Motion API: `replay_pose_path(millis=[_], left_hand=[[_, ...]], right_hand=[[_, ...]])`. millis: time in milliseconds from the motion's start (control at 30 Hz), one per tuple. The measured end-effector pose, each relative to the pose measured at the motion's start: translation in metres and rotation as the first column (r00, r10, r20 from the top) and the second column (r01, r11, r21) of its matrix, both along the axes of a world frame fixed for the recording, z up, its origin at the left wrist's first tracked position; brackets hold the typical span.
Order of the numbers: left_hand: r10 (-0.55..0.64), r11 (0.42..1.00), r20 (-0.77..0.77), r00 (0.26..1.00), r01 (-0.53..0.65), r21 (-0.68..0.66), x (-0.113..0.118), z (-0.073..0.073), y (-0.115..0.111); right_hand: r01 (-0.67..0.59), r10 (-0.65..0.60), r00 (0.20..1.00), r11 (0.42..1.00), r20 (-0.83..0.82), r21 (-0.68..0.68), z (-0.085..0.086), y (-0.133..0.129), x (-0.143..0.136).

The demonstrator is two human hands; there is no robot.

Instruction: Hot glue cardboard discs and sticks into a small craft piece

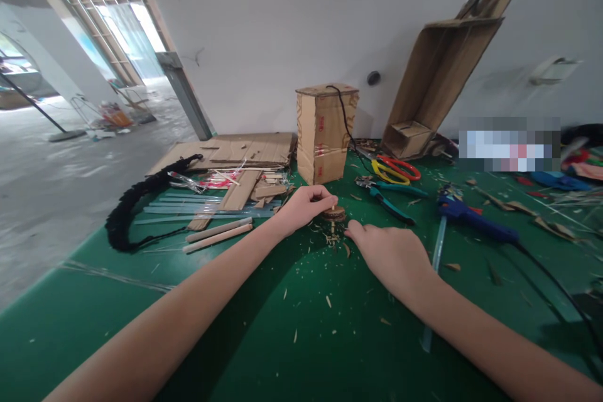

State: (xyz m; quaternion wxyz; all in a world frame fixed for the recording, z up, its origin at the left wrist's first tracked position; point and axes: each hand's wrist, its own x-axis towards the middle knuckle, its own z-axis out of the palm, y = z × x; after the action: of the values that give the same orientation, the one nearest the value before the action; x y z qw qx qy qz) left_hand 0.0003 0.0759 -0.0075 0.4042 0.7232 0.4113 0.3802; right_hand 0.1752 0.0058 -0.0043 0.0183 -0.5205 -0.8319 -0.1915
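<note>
My left hand pinches the top of a thin wooden stick between thumb and fingers. The stick passes through a small round piece of layered cardboard, held just above the green table. To the right of it, my right hand is closed, its thumb and fingertip together close to the stick. Whatever those fingers hold, if anything, is too small to make out. Pale wood shavings lie beneath the stick.
A cardboard box with a black cord stands behind my hands. Pliers, scissors and a blue glue gun lie right. Glue sticks, wooden rods and flat cardboard lie left. A tall cardboard piece leans against the wall.
</note>
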Motion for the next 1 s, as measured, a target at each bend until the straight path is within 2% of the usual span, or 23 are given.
replay_pose_path(millis=[167, 567, 733, 1000], left_hand=[[0.005, 1.0, -0.012, 1.0, -0.005, 0.008, -0.0005, -0.0008, 0.0006], [0.001, 1.0, -0.026, 1.0, -0.001, 0.023, 0.0002, -0.001, 0.0006], [0.011, 1.0, -0.014, 1.0, -0.011, 0.022, 0.0012, -0.002, 0.0007], [0.015, 0.999, -0.032, 0.999, -0.014, 0.033, 0.0007, -0.0014, 0.0009]], right_hand=[[0.022, -0.019, 1.0, 0.986, 0.02, -0.166, 0.0023, 0.0009, -0.0035], [0.053, -0.054, 0.999, 0.965, 0.005, -0.256, 0.0078, -0.0004, -0.0074], [0.039, -0.039, 0.999, 0.97, 0.008, -0.24, 0.0064, -0.0021, -0.0082], [0.006, -0.006, 1.0, 0.998, 0.001, -0.058, 0.0017, -0.0055, -0.0043]])
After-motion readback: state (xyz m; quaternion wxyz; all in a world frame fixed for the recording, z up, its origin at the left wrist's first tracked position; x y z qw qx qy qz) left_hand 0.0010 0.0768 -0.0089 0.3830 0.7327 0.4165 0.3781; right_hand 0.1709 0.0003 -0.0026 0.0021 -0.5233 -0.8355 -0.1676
